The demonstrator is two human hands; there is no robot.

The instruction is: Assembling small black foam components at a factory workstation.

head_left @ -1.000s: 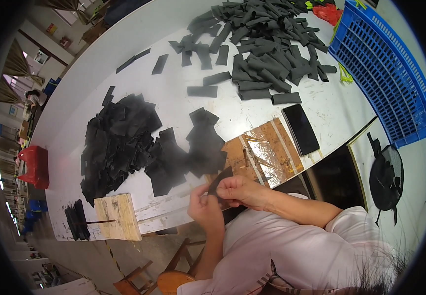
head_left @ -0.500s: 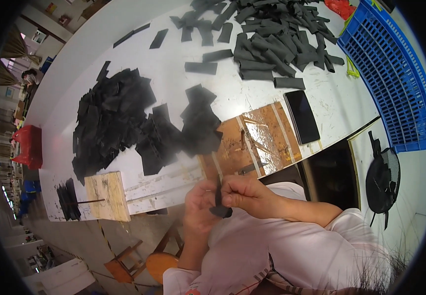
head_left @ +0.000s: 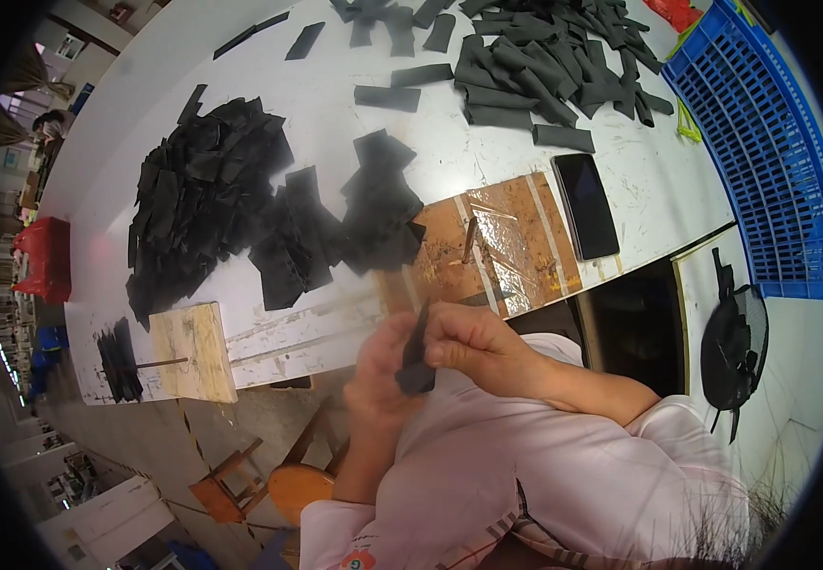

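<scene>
Over my lap, close to the table's near edge, a small black fabric piece (head_left: pixel 415 372) is held between both hands. Its narrow upper end points up and its wider lower end hangs beneath my fingers. My right hand (head_left: pixel 476 348) is closed, pinching the piece between thumb and curled fingers. On the other side my left hand (head_left: pixel 376 369), slightly blurred, has its fingers closed against the piece. Just beyond lie flat black fabric pieces (head_left: pixel 378 214) and a larger dark heap (head_left: pixel 207 185). Rolled, tube-like dark grey pieces (head_left: pixel 525 76) are piled farther back.
A brown taped board (head_left: pixel 506 242) lies at the near edge beside a black phone (head_left: pixel 584 207). At the left, a wooden block (head_left: pixel 193 351) has a rod with stacked black pieces (head_left: pixel 119 361). A blue basket (head_left: pixel 763 152), black mesh item (head_left: pixel 736 347) and wooden stool (head_left: pixel 302 489) surround me.
The view has shifted, so the table and hands sit higher in the picture. The fabric piece has tilted, and its lower end, flared before, now looks flatter. Both hands keep hold.
</scene>
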